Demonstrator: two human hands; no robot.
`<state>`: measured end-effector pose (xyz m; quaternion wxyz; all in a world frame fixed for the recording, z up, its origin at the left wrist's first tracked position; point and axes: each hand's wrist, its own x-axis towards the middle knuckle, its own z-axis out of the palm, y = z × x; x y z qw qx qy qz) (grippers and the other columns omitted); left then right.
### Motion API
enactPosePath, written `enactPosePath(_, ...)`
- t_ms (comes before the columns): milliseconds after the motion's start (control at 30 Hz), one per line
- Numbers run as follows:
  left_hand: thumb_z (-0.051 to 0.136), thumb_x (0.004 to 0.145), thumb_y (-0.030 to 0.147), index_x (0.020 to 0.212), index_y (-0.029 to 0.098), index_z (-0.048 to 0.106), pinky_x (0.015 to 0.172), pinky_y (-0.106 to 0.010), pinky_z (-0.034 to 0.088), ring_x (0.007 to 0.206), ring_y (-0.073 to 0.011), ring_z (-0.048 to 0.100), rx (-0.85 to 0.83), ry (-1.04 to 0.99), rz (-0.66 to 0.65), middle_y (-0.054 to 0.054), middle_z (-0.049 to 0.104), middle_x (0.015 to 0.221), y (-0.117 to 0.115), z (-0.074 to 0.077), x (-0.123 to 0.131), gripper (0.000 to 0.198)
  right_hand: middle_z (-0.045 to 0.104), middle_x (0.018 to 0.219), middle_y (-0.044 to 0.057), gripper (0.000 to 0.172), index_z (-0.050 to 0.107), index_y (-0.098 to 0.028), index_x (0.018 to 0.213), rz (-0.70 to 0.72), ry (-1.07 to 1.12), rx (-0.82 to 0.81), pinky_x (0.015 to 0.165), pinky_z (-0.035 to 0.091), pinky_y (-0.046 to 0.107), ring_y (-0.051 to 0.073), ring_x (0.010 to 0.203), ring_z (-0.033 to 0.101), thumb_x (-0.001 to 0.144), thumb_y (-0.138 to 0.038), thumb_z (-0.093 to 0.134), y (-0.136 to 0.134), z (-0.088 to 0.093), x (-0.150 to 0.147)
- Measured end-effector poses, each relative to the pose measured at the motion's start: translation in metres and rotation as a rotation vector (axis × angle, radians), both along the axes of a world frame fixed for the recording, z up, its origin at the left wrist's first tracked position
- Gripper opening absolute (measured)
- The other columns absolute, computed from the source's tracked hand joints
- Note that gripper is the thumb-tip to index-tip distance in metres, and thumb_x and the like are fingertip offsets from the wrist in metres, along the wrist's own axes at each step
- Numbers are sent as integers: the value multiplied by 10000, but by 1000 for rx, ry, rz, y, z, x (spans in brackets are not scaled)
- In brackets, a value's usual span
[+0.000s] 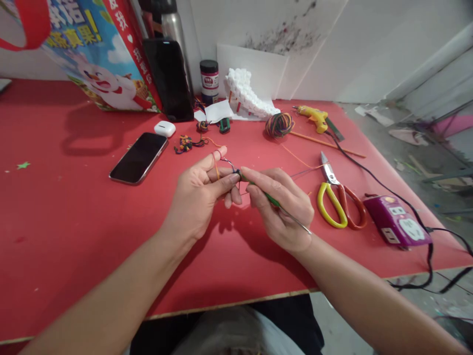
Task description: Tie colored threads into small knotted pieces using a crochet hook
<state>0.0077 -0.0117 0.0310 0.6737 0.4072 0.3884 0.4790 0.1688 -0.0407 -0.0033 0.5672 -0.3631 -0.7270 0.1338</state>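
Above the middle of the red table, my left hand [201, 190] pinches a small dark piece of yarn work [236, 172] between thumb and fingers. A strand of orange-red yarn [216, 165] loops around its raised index finger. In my right hand [283, 204] is a crochet hook [272, 199] with a green grip and a metal shaft, held like a pen. The hook's tip meets the yarn work at the left fingertips, where the fingers partly hide it. A multicoloured yarn ball [280, 125] lies farther back, with thin strands trailing from it.
Scissors [332, 190] and a purple power strip [399, 221] lie on the right; a yellow glue gun [314, 117] with a black cord sits behind. A phone [139, 158], earbud case [164, 128] and crocheted scraps [185, 143] are left of centre. A gift bag [107, 74] stands at the back left.
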Motion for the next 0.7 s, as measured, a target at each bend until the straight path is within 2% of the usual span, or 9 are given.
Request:
enactPosePath(133, 855, 748, 160, 1603, 53, 403, 462, -214, 385, 466, -101, 540, 17, 15, -27, 33, 673, 579, 3, 7, -6, 973, 749, 995, 72, 353, 740, -289, 1324, 45, 45, -22, 684, 610, 338, 165, 736, 703, 1003, -185, 637, 2, 1, 4)
enactPosePath(267, 860, 718, 126, 1603, 0, 367, 439, -211, 363, 463, -106, 561, 21, 30, -48, 23, 681, 578, 7, 10, -11, 1021, 758, 935, 51, 307, 771, -310, 1266, 111, 153, -134, 654, 581, 352, 149, 651, 654, 1015, -204, 629, 3, 5, 8)
enactPosePath(400, 844, 719, 107, 1613, 14, 351, 427, -221, 360, 457, -105, 567, 18, 57, -72, -47, 777, 703, 9, 10, -13, 1025, 702, 779, 31, 217, 825, -305, 1149, 128, 242, -248, 623, 548, 357, 161, 622, 617, 1002, -275, 667, 6, 9, 16)
enactPosePath(500, 835, 738, 117, 1625, 25, 328, 413, -228, 346, 453, -106, 563, 17, 73, -98, -91, 815, 788, 10, 10, -14, 1026, 691, 765, 38, 184, 848, -305, 1075, 139, 304, -332, 565, 515, 342, 167, 617, 598, 981, -355, 698, 9, 10, 23)
enactPosePath(700, 861, 729, 132, 1639, -14, 247, 395, -222, 329, 428, -108, 555, 7, 57, -169, -57, 785, 695, 9, 11, -16, 1108, 672, 716, 26, 146, 865, -297, 996, 207, 408, -423, 481, 438, 302, 134, 550, 541, 942, -358, 744, 15, 16, 35)
